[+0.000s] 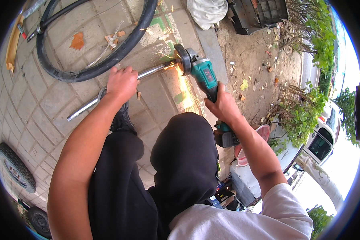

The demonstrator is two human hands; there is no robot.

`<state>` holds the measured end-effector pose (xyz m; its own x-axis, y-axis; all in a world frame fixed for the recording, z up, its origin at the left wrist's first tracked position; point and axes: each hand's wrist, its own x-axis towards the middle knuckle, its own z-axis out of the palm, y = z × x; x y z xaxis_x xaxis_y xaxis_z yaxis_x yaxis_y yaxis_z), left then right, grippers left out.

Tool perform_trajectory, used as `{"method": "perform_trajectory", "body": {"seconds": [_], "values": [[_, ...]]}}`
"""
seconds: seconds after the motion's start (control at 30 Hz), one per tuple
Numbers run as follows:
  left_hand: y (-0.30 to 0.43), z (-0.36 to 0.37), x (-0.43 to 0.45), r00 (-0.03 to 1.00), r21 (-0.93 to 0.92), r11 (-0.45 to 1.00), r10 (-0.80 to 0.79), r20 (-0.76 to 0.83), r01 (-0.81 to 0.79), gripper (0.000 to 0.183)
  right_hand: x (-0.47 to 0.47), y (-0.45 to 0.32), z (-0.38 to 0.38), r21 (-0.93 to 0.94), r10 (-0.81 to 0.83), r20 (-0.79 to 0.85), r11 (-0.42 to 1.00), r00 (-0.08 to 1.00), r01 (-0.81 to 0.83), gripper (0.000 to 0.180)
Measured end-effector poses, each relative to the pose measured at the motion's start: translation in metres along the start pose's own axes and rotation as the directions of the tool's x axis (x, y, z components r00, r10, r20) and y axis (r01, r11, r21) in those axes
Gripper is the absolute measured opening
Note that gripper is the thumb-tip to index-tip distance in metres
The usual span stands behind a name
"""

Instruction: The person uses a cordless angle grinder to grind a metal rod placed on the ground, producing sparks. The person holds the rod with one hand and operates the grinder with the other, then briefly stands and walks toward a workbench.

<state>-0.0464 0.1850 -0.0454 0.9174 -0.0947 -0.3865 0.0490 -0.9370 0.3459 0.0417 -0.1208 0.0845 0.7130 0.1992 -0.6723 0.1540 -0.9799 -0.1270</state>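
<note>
My left hand (122,82) is closed around a shiny metal rod (153,71), which slants across the paving from lower left to upper right. My right hand (225,105) grips the body of a teal cordless angle grinder (206,75). The grinder's wheel, partly covered by its black guard (184,60), meets the rod's right end. Bright sparks (186,93) stream from that contact toward my knee, and a few fly upward. A black shoe (121,118) of mine is beside the rod, just below my left hand. A black battery pack (225,137) shows under my right forearm.
A black rubber hose or tyre loop (78,76) lies above my left hand. A red-tipped marker (22,31) is at the far left. Wheels with tyres (17,168) lie lower left. A white cloth bundle (208,12), black plastic panel (258,15) and pink basin (243,156) are rightward.
</note>
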Motion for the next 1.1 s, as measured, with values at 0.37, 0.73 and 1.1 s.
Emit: {"method": "perform_trajectory", "body": {"seconds": [0.37,0.73,1.1], "values": [[0.000,0.000,0.000,1.000,-0.003,1.000,0.008,-0.019,-0.008,0.018,-0.004,0.003,0.002,-0.009,-0.009,-0.010,1.000,1.000,0.009,0.058],[-0.001,0.001,0.000,1.000,-0.017,1.000,0.008,-0.022,-0.009,0.017,-0.002,0.004,0.004,-0.022,-0.004,-0.016,1.000,1.000,0.003,0.063],[0.000,-0.001,0.000,1.000,-0.014,1.000,0.004,-0.006,-0.004,0.017,-0.002,0.013,0.010,-0.007,0.012,-0.017,1.000,1.000,-0.012,0.067]]}}
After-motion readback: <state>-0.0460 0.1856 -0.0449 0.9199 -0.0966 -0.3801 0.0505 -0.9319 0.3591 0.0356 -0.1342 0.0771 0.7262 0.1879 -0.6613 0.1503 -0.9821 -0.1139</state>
